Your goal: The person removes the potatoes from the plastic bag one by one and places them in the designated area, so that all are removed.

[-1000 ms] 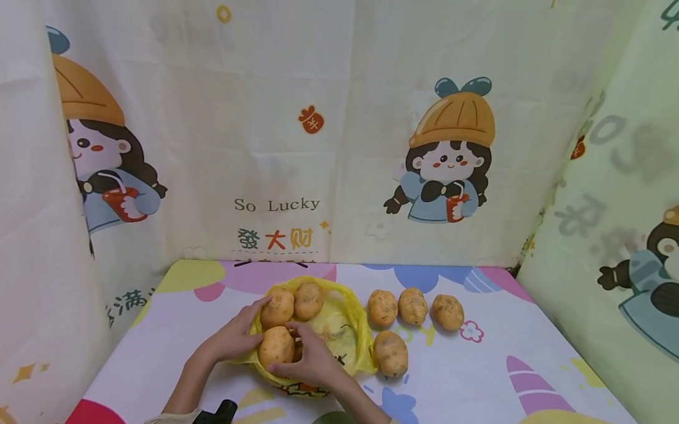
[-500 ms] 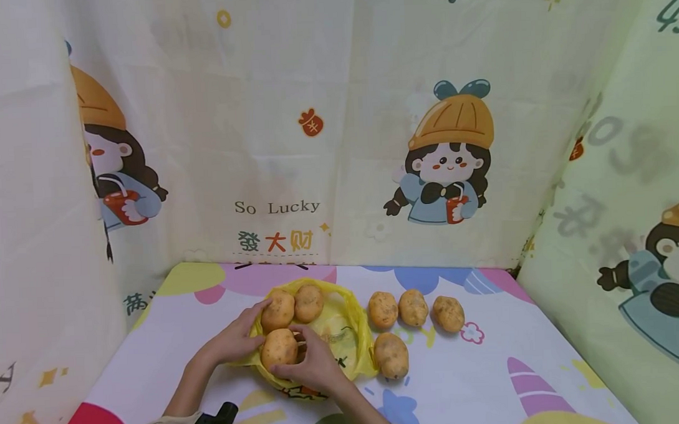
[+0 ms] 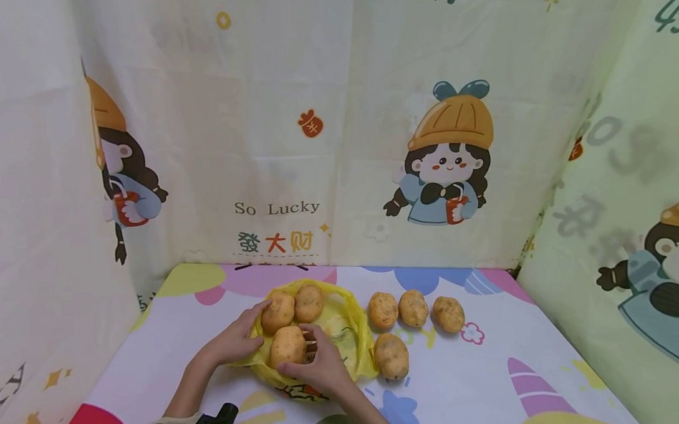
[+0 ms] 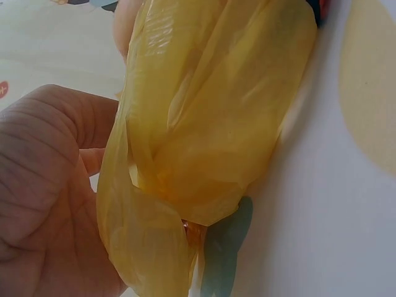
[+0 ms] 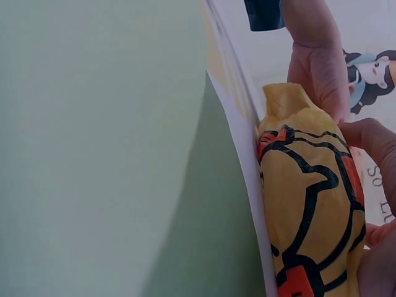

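Right hand [image 3: 327, 365] gripping a potato [image 3: 288, 346] at the mouth of a yellow plastic bag [image 3: 361, 323]

Taking the bag's mouth as a dial, 12 pointing away from the person, the gripped potato is sitting towards 9 o'clock. Thumb and fingers are curling round its right side, probably because so round a thing rolls easily; whether it is resting on the bottom I cannot tell. The left hand [image 3: 237, 340] is lying open at 9 to 10 o'clock, fingers reaching the rim and the 10 o'clock potato [image 3: 278, 314], perhaps bracing both, since the thin plastic is sagging in folds. Another potato [image 3: 309, 303] is sitting at 12.

Outside, on the patterned table cover [image 3: 463, 376], a near potato [image 3: 383, 310], a middle potato [image 3: 413, 308] and a far potato [image 3: 448, 314] are lining up between 2 and 3 o'clock. A lower potato [image 3: 392, 356] is lying just beside the rim, past 3, seemingly handy for the right hand.
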Tool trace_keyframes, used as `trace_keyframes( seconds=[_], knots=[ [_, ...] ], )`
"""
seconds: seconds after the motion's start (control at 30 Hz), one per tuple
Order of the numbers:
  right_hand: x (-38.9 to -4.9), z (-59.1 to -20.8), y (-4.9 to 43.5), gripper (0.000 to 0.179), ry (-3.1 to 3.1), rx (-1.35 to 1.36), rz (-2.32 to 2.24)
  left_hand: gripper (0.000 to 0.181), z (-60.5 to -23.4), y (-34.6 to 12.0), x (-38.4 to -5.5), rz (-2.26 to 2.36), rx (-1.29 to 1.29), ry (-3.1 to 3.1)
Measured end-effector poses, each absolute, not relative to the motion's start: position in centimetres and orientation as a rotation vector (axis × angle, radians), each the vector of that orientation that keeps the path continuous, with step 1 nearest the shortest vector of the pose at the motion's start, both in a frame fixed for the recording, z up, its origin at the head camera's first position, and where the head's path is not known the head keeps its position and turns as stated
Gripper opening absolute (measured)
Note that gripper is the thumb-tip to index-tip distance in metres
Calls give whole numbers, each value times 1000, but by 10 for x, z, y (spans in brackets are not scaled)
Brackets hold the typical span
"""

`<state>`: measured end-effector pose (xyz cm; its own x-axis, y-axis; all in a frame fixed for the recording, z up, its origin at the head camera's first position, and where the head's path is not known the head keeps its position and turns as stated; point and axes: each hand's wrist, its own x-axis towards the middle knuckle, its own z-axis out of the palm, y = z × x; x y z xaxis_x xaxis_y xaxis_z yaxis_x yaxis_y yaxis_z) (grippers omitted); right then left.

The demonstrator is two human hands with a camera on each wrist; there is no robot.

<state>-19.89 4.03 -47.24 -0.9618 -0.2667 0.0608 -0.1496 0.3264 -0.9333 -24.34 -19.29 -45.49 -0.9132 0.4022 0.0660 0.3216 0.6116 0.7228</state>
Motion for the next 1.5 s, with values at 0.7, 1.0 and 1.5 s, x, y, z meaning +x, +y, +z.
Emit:
trace_keyframes(
  seconds=[0.7, 1.0, 1.5],
  knots=[
    [-183, -455, 64, 79, 2489, -398, -1775, 79, -457, -193, -245, 1212, 609, 2721],
    [-172, -448, 80, 82, 2535, -412, -1748, 78, -455, -193, -244, 1204, 613, 2724],
    [-161, -446, 104, 82, 2620, -375, -1717, 78, -455, -192, -244, 1196, 618, 2731]
  ],
)
